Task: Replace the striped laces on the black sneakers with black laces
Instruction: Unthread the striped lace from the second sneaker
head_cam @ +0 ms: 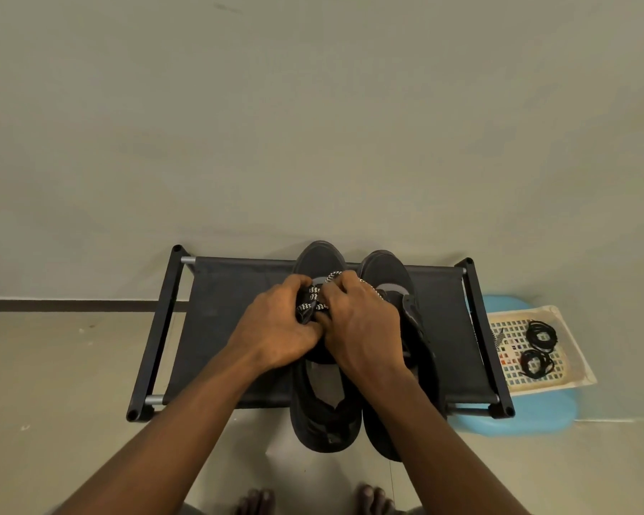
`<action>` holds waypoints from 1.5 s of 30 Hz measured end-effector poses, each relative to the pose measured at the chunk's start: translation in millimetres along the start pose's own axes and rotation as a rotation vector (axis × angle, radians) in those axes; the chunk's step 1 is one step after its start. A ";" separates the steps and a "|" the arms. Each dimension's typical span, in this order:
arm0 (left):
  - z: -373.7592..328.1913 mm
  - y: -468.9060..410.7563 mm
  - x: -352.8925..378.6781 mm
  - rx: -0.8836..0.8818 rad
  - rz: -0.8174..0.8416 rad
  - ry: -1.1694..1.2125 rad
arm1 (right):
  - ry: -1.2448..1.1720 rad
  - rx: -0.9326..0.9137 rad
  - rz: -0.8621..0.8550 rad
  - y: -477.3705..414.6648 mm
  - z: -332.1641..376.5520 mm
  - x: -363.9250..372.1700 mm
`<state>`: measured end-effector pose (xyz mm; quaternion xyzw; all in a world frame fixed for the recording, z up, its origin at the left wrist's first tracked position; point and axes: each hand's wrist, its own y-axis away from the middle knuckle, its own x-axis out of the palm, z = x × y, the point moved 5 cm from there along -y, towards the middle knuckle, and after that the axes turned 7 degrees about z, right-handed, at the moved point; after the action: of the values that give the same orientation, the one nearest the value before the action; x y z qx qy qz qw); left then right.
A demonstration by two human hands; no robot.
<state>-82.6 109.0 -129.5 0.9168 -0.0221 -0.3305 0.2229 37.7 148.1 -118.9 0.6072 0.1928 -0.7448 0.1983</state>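
The left hand [276, 328] and right hand [361, 321] are pinching the braided black-and-white striped lace [313, 297] atop the matte black sneaker [320, 258], mid-way along the black fabric shelf [231, 291]; coiled black laces [541, 334] are lying beyond its right edge.

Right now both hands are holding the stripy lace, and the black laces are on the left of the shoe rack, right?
Almost. The head view shows the black laces in a basket right of the shoe rack, not left. The left hand and right hand do hold the striped lace.
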 end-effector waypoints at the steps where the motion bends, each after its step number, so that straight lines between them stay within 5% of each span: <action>1: 0.3 -0.2 0.6 0.003 0.001 -0.002 | 0.009 -0.002 -0.006 -0.4 0.3 0.3; 15: 5.9 -2.9 1.4 -0.006 0.003 -0.015 | 0.027 0.038 -0.101 0.3 -2.8 -6.0; 22: 16.0 -5.3 2.8 -0.074 0.023 0.080 | -0.706 0.512 -0.143 -3.2 -54.9 -2.1; 27: 13.4 -3.5 4.2 -0.070 -0.013 0.019 | -0.946 0.428 -0.001 -9.2 -38.9 0.1; 32: 12.6 -2.6 7.3 -0.070 -0.030 -0.045 | -0.612 0.127 0.200 -8.3 -19.1 -6.0; 37: 10.0 -2.9 14.5 -0.087 -0.028 -0.166 | -0.095 0.011 0.153 -5.7 -12.2 -8.4; 40: 8.5 -2.5 20.7 -0.077 -0.025 -0.197 | -0.082 0.025 0.061 -5.4 -8.8 -8.6; 45: 6.6 -3.5 25.4 -0.065 -0.049 -0.227 | -0.407 0.223 -0.071 -8.3 -30.2 -17.9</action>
<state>-67.2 104.8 -150.6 0.8661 -0.0141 -0.4380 0.2405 61.6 172.1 -106.7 0.4553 0.0865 -0.8753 0.1382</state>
